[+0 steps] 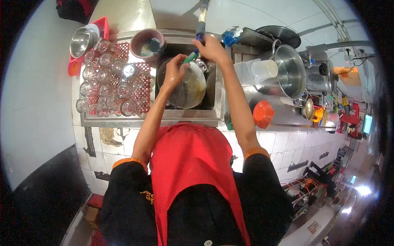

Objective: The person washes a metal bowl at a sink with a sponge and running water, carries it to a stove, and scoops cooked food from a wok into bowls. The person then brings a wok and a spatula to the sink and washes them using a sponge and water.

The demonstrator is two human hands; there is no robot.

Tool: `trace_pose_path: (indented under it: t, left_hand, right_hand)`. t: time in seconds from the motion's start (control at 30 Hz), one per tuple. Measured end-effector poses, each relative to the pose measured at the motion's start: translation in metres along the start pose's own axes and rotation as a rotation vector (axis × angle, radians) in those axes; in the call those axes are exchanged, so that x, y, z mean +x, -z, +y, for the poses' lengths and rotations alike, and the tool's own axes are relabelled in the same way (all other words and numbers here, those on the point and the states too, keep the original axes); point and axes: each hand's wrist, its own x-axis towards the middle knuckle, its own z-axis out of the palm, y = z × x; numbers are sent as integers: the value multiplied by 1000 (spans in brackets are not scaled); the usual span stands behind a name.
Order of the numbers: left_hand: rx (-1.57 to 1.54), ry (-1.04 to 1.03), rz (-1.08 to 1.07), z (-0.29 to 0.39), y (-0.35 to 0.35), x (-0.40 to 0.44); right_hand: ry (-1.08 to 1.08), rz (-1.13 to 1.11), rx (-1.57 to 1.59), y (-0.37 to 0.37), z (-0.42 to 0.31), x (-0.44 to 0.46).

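My left hand is closed at the lower end of a short green hose, above the sink. My right hand grips the blue part of the tap, where the hose joins it; some of its fingers are hidden. Under both hands, a large pale bowl sits in the sink, wet and holding some cloudy liquid. A metal piece shows close to the bowl's far edge. On the sink's back left corner stands a reddish tub with dark liquid and suds.
Several glass mugs crowd a red perforated mat at left, near a steel bowl. A blue bottle stands behind the sink. Rightward are a clear plastic container, a big steel pot and an orange bowl.
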Motion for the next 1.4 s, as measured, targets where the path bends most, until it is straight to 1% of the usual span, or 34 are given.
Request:
trace_pose_path:
  t: [0.03,0.07,0.13,0.17,0.27,0.3,0.37,0.47,0.53,0.57,0.63,0.77,0.83,0.87,0.93,0.97,1.03,1.07,1.13,1.17,1.2,1.23,1.27,1.33,1.37,1.4]
  left_hand:
    - [-1,-5,4,-4,0,2]
    - [11,-17,-3,-10,0,1]
    - [21,-19,10,-14,3,0]
    - [-3,-13,15,-16,1,-2]
    - [-55,-55,42,-17,-4,0]
    - [-41,-13,17,-13,-4,1]
    - [-33,32,-8,-17,-9,4]
    - [-134,87,-25,-28,-20,11]
    - [-126,-47,-84,-22,-22,12]
    - [-132,-45,-75,-24,-26,12]
    - [-464,-38,-197,-33,-35,13]
    - [-514,-56,-161,-27,-40,11]
    - [-422,-12,-133,-15,-37,11]
    - [-425,-9,-132,-9,-36,12]
    - [-204,-130,-87,10,-37,15]
    - [-208,-129,-80,6,-42,18]
    - [-31,-138,74,-11,-53,32]
    - [-35,-136,80,-16,-57,37]
    - [113,-96,86,-16,-62,41]
    - [108,-99,89,-16,-63,44]
    - [57,-58,75,-15,-63,45]
    - [6,-16,59,-12,-63,45]
    - [-1,-19,64,-14,-65,47]
    - [-142,-133,-39,-29,-69,53]
    - [-146,-127,-40,-36,-67,54]
    - [-199,-96,-175,-37,-59,60]
  right_hand:
    - [-32,71,-59,-7,-2,1]
    - [-24,66,-63,-9,-1,0]
    - [-21,137,-90,-6,-11,-4]
    - [-59,79,-131,-2,-13,-3]
    - [-78,67,-184,-3,-9,-1]
    - [-149,22,-230,3,-21,-5]
    - [-147,39,-252,5,-34,-10]
    - [-141,66,-287,1,-35,-11]
    - [-130,71,-308,0,-37,-10]
    - [-118,80,-316,-1,-38,-11]
    - [-102,83,-331,-1,-37,-9]
    - [-82,41,-337,-1,-32,-6]
    - [-90,45,-338,-2,-29,-2]
    - [-106,21,-338,-4,-27,0]
    - [-119,-4,-343,-5,-28,0]
    - [-88,29,-329,-5,-28,-3]
    - [-48,62,-321,-4,-28,1]
    - [-71,48,-332,-5,-25,3]
    - [-98,29,-350,-10,-17,4]
    - [-79,58,-358,-13,-14,7]
    - [-63,87,-366,-12,-16,6]
    - [-69,89,-372,-11,-17,3]
    - [-90,118,-378,-10,-19,2]
    - [-107,143,-384,-8,-25,2]
    - [-135,105,-371,-9,-25,0]
    - [-154,76,-359,-6,-30,2]
